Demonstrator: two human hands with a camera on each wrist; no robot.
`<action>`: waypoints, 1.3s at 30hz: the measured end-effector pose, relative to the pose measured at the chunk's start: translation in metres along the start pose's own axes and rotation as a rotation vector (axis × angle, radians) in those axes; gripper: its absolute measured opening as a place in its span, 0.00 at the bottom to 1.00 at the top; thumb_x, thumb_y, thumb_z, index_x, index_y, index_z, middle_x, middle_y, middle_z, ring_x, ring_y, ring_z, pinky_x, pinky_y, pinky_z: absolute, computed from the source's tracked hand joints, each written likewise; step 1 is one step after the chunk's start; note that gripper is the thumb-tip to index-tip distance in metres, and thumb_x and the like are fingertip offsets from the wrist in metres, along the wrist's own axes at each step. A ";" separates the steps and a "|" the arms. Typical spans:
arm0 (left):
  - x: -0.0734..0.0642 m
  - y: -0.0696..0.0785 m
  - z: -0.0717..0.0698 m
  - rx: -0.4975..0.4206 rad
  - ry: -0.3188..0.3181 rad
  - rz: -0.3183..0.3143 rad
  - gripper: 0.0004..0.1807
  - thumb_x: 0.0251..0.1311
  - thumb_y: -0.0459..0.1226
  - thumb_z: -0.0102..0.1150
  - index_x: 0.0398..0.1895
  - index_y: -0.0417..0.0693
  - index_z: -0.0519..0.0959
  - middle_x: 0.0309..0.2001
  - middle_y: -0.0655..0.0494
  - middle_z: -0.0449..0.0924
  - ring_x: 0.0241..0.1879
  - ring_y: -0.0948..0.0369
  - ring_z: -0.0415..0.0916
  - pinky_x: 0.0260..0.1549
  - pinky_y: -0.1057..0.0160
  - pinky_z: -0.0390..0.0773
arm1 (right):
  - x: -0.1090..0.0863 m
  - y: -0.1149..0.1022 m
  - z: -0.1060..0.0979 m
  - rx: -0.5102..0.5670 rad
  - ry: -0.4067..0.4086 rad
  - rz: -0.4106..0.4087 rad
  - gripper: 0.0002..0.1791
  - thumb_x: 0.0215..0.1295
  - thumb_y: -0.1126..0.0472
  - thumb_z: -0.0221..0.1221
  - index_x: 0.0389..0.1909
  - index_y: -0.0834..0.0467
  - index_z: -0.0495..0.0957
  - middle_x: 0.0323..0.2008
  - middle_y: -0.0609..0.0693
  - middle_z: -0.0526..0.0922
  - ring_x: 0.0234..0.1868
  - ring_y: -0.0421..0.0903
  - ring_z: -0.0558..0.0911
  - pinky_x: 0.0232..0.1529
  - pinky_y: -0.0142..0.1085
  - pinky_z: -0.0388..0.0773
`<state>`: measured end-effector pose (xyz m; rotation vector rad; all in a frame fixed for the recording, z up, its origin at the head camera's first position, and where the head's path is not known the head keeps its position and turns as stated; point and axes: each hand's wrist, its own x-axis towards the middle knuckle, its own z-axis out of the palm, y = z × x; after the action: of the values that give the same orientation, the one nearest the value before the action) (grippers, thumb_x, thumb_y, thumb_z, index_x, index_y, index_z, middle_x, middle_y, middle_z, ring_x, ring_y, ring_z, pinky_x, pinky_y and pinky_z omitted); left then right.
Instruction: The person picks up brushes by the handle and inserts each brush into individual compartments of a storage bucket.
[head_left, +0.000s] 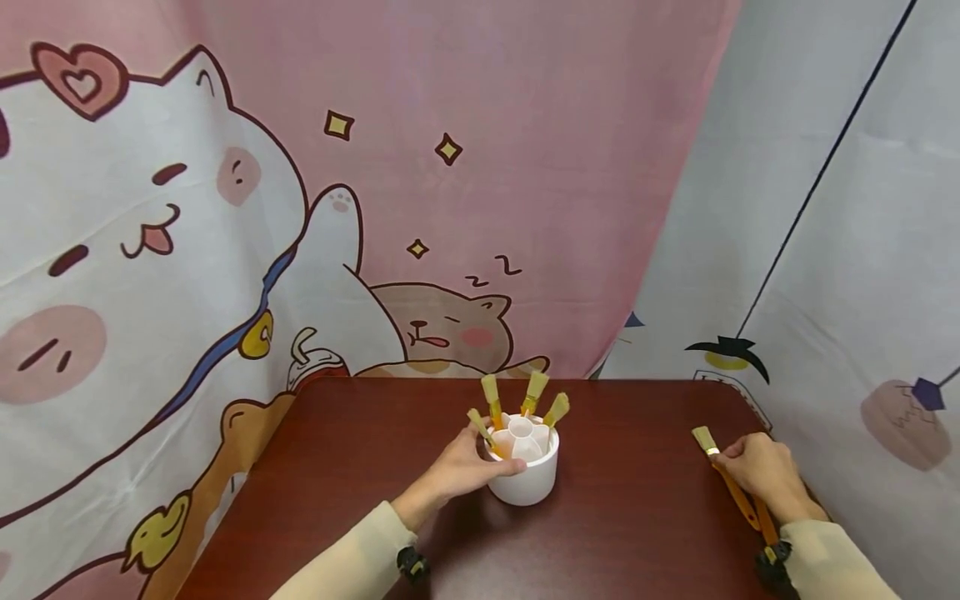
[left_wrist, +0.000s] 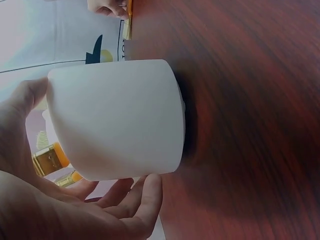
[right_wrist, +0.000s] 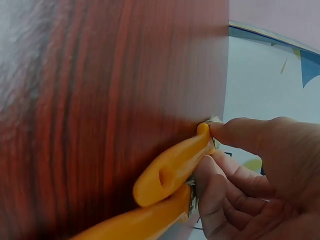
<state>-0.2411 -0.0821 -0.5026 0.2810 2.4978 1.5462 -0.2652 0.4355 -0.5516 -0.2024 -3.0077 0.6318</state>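
Observation:
Near the middle of the table, a white round holder (head_left: 522,485) with inner compartments stands upright. Several paint brushes (head_left: 536,388) lean in it, their pale bristles up. My left hand (head_left: 459,468) grips the holder's near left side, thumb along the front rim. In the left wrist view, the fingers wrap the holder's smooth white wall (left_wrist: 120,120). At the table's right side, my right hand (head_left: 767,475) pinches a paint brush (head_left: 738,498) with an orange handle, close to its ferrule. Another orange-handled brush (right_wrist: 135,222) lies right beside it, partly hidden under the hand and wrist in the head view.
The dark reddish wooden table (head_left: 360,467) extends between and around both hands. A cartoon-printed cloth (head_left: 585,167) hangs behind it, and pale cloth (head_left: 862,250) hangs close along the right edge. A dark band (head_left: 412,564) is on the left wrist.

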 end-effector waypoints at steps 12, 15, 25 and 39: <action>0.001 0.002 -0.002 0.005 -0.021 -0.011 0.53 0.50 0.58 0.83 0.77 0.51 0.68 0.69 0.46 0.78 0.69 0.48 0.77 0.69 0.36 0.73 | 0.002 -0.011 0.005 0.039 0.046 -0.052 0.15 0.63 0.51 0.74 0.37 0.61 0.90 0.35 0.57 0.91 0.32 0.55 0.84 0.30 0.50 0.80; 0.001 0.002 -0.003 0.009 -0.021 -0.011 0.53 0.50 0.58 0.83 0.77 0.51 0.68 0.70 0.45 0.77 0.69 0.47 0.76 0.70 0.36 0.73 | 0.002 -0.015 0.006 0.056 0.035 -0.037 0.15 0.64 0.51 0.73 0.37 0.61 0.91 0.34 0.56 0.91 0.30 0.51 0.82 0.27 0.42 0.75; -0.002 -0.003 -0.003 -0.011 -0.021 -0.008 0.52 0.52 0.56 0.82 0.77 0.50 0.68 0.69 0.45 0.79 0.67 0.47 0.77 0.68 0.35 0.74 | -0.006 -0.040 0.011 0.093 0.040 -0.092 0.18 0.66 0.49 0.73 0.40 0.61 0.90 0.32 0.50 0.92 0.28 0.44 0.80 0.26 0.39 0.74; 0.001 -0.005 -0.003 0.035 -0.026 0.005 0.53 0.52 0.61 0.80 0.78 0.55 0.67 0.65 0.49 0.80 0.59 0.53 0.79 0.59 0.43 0.80 | -0.020 -0.090 0.006 0.155 0.198 -0.224 0.13 0.66 0.50 0.75 0.38 0.55 0.89 0.28 0.45 0.90 0.22 0.37 0.79 0.24 0.33 0.73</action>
<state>-0.2432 -0.0868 -0.5062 0.3108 2.5081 1.4917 -0.2569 0.3483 -0.5212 0.0751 -2.7246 0.7669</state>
